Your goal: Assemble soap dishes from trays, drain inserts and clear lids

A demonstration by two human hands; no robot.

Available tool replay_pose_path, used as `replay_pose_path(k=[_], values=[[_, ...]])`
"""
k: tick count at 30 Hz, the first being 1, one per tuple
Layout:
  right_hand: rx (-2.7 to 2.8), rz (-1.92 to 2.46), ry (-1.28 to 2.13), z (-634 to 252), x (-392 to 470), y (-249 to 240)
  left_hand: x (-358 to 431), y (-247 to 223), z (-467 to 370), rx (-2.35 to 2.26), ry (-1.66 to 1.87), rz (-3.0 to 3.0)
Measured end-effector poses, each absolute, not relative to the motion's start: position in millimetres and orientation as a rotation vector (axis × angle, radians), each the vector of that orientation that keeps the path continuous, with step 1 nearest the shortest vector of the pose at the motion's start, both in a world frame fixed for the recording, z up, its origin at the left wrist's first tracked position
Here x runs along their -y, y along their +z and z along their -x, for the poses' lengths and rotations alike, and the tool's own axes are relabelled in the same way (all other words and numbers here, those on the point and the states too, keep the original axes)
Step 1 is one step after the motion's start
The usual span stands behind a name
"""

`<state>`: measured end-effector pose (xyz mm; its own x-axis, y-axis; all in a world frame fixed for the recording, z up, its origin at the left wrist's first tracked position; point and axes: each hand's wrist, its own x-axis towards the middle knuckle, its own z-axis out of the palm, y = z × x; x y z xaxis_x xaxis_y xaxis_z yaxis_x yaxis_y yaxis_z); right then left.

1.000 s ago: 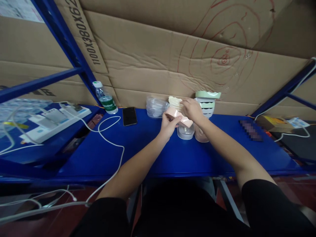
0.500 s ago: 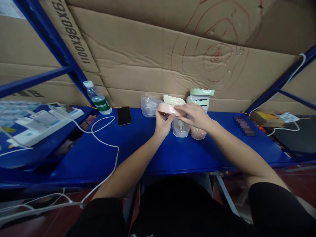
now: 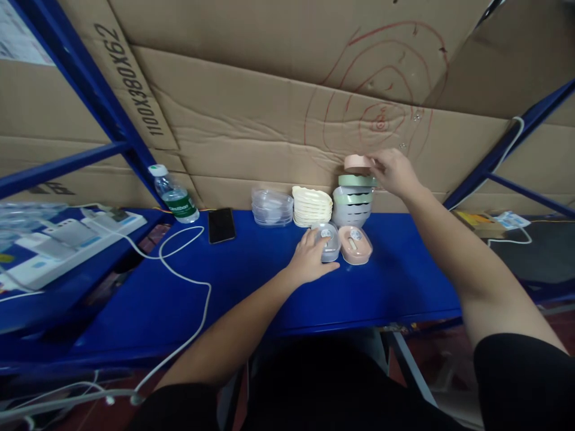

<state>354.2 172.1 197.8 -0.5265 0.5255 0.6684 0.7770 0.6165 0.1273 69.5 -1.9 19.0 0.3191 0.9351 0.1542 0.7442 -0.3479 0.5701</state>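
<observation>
My right hand (image 3: pixel 392 170) pinches a pink tray (image 3: pixel 357 163) just over the pile of green and grey trays (image 3: pixel 353 203) at the back. At the middle, my left hand (image 3: pixel 312 257) reaches over the left side of a grey box with a clear lid (image 3: pixel 331 242), fingers spread and touching it; whether it grips is hard to tell. A pink lidded box (image 3: pixel 356 245) stands just right of the grey one. Behind them are a stack of cream wavy-edged pieces (image 3: pixel 312 206) and a stack of clear lids (image 3: pixel 272 208).
A black phone (image 3: pixel 221 225) and a water bottle (image 3: pixel 175 196) lie and stand at the left. A white cable (image 3: pixel 209 286) loops over the blue table (image 3: pixel 260 287). Further left is a power strip (image 3: pixel 81 245); a small carton (image 3: pixel 478 223) is at the right.
The pink tray has gone from between both hands to above the pile, in my right hand. My left hand has let go of it and come down to the grey box. The view has shifted.
</observation>
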Motion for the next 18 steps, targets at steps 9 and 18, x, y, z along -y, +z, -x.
replay_pose_path(k=[9, 18], values=[[2.258, 0.919, -0.401, -349, -185, 174, 4, 24, -69, -1.544, 0.608, -2.228], [2.143, 0.991, -0.403, -348, -189, 149, 6, 26, -68, -1.547, 0.606, -2.247]])
